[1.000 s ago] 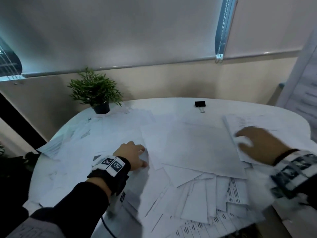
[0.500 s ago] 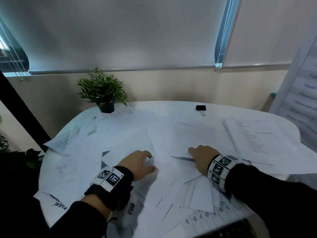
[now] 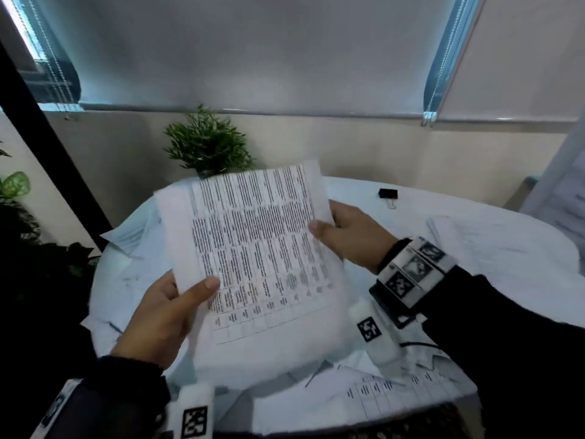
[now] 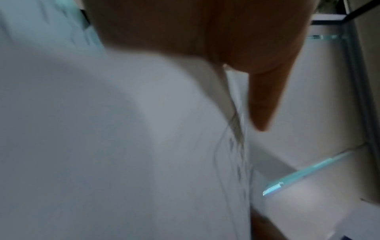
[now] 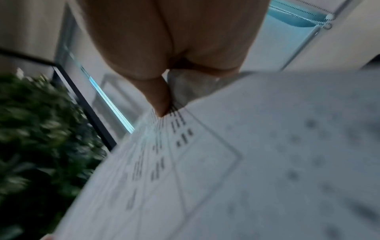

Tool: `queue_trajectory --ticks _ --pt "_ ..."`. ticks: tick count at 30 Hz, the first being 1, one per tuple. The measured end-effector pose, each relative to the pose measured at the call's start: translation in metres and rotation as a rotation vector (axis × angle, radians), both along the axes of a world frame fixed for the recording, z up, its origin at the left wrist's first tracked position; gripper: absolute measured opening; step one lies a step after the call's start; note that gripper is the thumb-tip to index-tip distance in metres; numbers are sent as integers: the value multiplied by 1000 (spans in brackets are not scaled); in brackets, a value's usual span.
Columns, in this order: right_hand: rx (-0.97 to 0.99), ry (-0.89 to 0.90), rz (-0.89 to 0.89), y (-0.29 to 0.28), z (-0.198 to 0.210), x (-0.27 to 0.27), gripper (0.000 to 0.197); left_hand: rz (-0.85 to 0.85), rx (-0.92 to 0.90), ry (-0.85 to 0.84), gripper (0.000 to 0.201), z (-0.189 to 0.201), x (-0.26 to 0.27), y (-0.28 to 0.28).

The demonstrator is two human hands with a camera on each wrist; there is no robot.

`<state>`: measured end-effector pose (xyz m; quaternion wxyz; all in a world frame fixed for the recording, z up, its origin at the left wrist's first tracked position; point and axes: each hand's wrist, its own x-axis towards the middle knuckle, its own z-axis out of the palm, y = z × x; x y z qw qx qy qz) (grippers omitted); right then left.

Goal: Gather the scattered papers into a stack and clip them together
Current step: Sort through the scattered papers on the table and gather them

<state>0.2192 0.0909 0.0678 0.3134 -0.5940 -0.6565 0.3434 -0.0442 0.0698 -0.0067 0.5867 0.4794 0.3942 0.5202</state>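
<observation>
A bundle of papers [image 3: 253,248], its top sheet a printed table, is held up above the white table [image 3: 364,191]. My left hand [image 3: 171,305] grips its lower left corner with the thumb on top. My right hand [image 3: 342,236] pinches its right edge. The left wrist view shows the thumb over the paper edges [image 4: 236,129]; in the right wrist view my thumb presses on the printed sheet [image 5: 185,162]. More loose papers [image 3: 395,391] lie scattered below. A black binder clip [image 3: 387,194] sits at the table's far side.
A small potted plant [image 3: 207,144] stands at the back left of the table. A separate pile of sheets [image 3: 493,245] lies on the right. Window blinds and a wall are behind; larger plants [image 3: 15,198] stand off the left edge.
Both hands were flat on the scattered papers; now they have lifted a bundle of sheets off the table and hold it up between them.
</observation>
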Motion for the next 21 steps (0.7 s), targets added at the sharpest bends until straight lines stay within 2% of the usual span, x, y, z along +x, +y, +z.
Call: queue_trajectory --ticks 1,3,4,5,6,9,11,12,14,16,19,21 --pt "-114 -125 -27 6 -10 3 38 69 -5 58 59 -9 -9 -1" --pt "-286 -584 -29 11 -27 9 63 210 -11 242 26 -27 -29 -2" --pt "-340 -797 -13 10 -36 12 75 262 -21 338 26 -37 -38 -4" --pt "-382 -929 14 8 -44 12 83 291 -42 386 31 -44 -45 -8" --pt "-422 -983 36 6 -50 12 88 311 -59 387 38 -49 -48 -12" --pt "-472 -950 44 5 -64 10 89 332 -65 432 79 -54 -43 -24" --pt "-486 -922 29 7 -69 9 90 308 -43 470 87 -53 -39 -31" --pt "-489 -939 42 7 -70 8 91 301 -13 512 79 -56 -40 -32" --pt "-466 -1017 67 4 -72 3 93 259 57 583 53 -58 -44 -33" --pt "-388 -1083 40 1 -69 0 89 225 13 537 39 -57 -43 -35" --pt "-200 -1098 -159 3 -45 5 57 204 -44 387 33 -63 -43 -34" --pt "6 -895 -265 3 -18 9 31 221 -96 283 29 -68 -41 -35"
